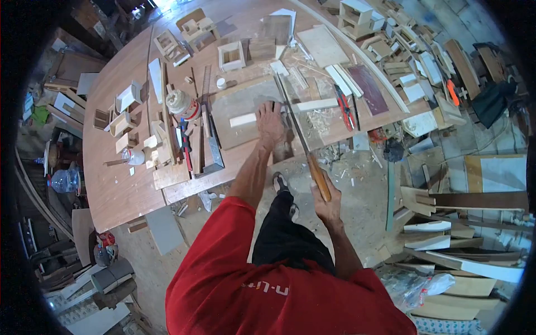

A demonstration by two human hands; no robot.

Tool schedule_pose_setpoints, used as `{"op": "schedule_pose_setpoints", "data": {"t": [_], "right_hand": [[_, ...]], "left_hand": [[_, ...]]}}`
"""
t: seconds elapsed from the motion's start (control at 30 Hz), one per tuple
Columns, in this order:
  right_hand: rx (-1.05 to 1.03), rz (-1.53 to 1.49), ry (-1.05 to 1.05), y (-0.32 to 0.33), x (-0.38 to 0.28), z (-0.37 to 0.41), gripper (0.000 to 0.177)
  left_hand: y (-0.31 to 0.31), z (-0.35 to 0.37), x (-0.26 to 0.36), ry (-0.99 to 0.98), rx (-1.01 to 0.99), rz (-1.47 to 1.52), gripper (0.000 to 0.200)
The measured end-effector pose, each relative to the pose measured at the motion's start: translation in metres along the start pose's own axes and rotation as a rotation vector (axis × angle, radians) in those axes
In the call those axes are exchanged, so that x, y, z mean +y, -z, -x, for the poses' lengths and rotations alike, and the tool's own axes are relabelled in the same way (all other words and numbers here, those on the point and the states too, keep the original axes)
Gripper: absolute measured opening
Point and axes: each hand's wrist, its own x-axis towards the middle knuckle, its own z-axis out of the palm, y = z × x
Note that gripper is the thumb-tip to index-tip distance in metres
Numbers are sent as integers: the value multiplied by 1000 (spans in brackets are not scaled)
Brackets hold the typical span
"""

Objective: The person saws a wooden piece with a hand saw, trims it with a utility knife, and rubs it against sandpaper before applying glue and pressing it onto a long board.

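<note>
My left hand [270, 124] presses down on a pale wooden strip [242, 120] that lies across a flat board [226, 103] near the table's front edge. Its fingers are spread and point away from me. My right hand [328, 200] is wrapped round the wooden handle of a saw [298, 131]. The long narrow blade crosses the strip just right of my left hand and points away over the table. Wood shavings [319, 121] lie right of the blade, around the strip's other part.
On the table [111, 190], a glue jar [182, 105] and small wooden box shapes [230, 56] stand left and behind. Red-handled pliers [344, 111] lie to the right. Wood pieces [413, 92] are piled beyond the right edge. Offcuts litter the floor [357, 223].
</note>
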Motion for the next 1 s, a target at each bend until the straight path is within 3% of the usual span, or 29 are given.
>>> {"op": "schedule_pose_setpoints", "data": {"t": [0.1,0.13,0.27,0.43,0.57,0.63,0.67,0.8,0.97,1.0], "right_hand": [[-54,-15,-190,20,-15,36,40],[-59,14,-60,28,-12,49,45],[0,6,-19,27,-10,50,45],[-47,-3,-99,4,-19,0,43],[-22,22,-30,20,-5,58,42],[-1,-96,-141,21,-10,67,42],[45,8,-49,12,2,57,43],[-44,-45,-132,-3,-23,-13,45],[25,14,-5,23,-1,71,45],[-35,11,-193,32,-15,75,44]], "left_hand": [[0,-2,-1,9,-24,-45,35],[1,-2,-1,12,-45,-52,36],[6,-8,0,44,-135,-13,37],[5,-3,0,5,-61,-34,40],[3,1,-2,19,-95,-24,39],[1,-3,-2,16,-53,-51,39],[1,-5,-3,10,-53,-52,39],[4,1,-2,18,-57,-39,38],[9,-2,5,55,-83,-41,39],[9,-5,5,61,-74,-35,38]]}}
